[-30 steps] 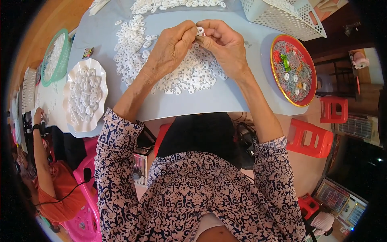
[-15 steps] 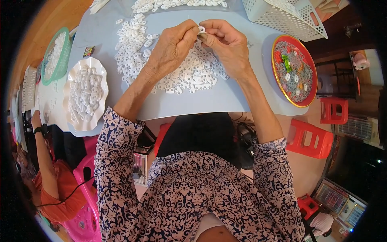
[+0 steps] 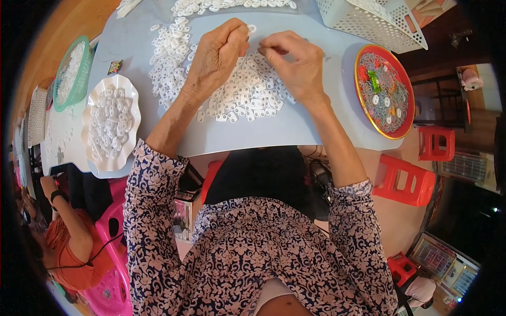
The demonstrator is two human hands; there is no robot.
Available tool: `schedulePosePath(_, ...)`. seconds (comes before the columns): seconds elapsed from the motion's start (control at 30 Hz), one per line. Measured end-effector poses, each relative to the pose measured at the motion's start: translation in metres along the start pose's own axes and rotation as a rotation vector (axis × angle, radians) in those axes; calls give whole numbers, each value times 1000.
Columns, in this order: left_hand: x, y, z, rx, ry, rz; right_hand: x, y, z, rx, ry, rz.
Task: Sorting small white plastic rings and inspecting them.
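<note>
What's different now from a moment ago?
The hands have parted. The left hand moved up and left; a small white holed piece shows at its fingers, though its grip is unclear. The right hand's fingers came away, slightly lower. At left, a co-worker's hand drew back from the table edge. The scalloped white dish and red round tray stayed put.

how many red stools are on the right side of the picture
3: the upper stool, the middle stool just below it, and the lower stool near the bottom. Others may be hidden.
</note>
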State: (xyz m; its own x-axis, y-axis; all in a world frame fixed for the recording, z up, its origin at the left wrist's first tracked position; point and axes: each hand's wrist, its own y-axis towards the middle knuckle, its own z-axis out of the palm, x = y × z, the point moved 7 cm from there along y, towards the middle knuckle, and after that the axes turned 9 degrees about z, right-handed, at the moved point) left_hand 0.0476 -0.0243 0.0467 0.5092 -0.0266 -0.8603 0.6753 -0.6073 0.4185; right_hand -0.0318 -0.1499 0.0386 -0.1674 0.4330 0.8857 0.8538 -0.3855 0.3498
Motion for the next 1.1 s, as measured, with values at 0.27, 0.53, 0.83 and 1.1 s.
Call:
schedulePosePath(0.27, 9, 2, -10, -33, -19, -13, 6, -3, 8, 81, -177, -16)
schedulePosePath(0.53, 10, -1, -10, -23, -2, -24, 7, 3, 9, 238, -389, -47)
schedulePosePath(0.83, 13, -1, -6, -41, -39, 30, 6, 2, 16, 395, -463, -93)
schedulePosePath(1.1, 14, -2, -7, -28, -10, 18, 7, 3, 15, 391, -387, -90)
